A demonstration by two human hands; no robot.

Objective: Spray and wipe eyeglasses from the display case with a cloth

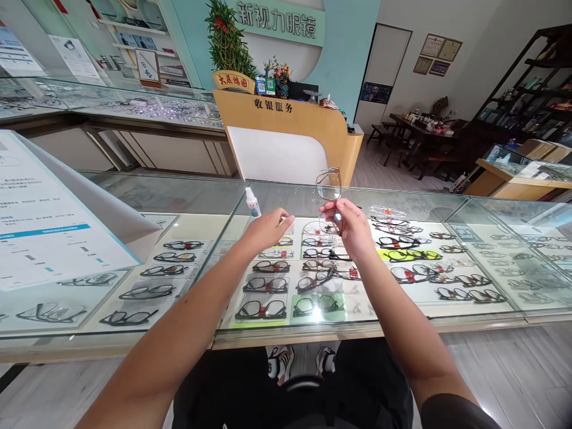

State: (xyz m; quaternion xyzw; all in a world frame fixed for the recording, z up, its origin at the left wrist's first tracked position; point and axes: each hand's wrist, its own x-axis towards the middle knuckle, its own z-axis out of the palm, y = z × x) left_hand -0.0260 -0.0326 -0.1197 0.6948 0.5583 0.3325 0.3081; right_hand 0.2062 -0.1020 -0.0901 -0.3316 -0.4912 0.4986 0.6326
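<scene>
Pale blue-green wall stood behind a wooden reception desk (333, 131), with a sign (277, 22) in large characters above it and a leafy plant (227, 44) standing behind its left end. Further right, framed certificates (438, 55) hung on a light wall, beyond a dark wooden table (415, 128) crowded with small items. Nearer, a glass-topped display case (295, 337) ran across the view, and rows of display frames (271, 267) lay beneath its glass, some on green or yellow sheets. At the left a large printed card (44, 220) stood tented on the glass.

Over the case, the right hand (354, 227) was raised, its thumb and fingers pinched on a pair of thin-rimmed glasses (328, 185). These were turned on end, one lens upright above the fingertips and the other below them, held up clear of the counter and in front of the desk. The left hand (268, 229) was apart from them, its back to the camera, fingers partly curled and the thumb side pointing toward the right hand; its palm was hidden, so whether it held anything could not be told. Just beyond it, a small white bottle (252, 202) with a blue-marked label leaned slightly in the view
</scene>
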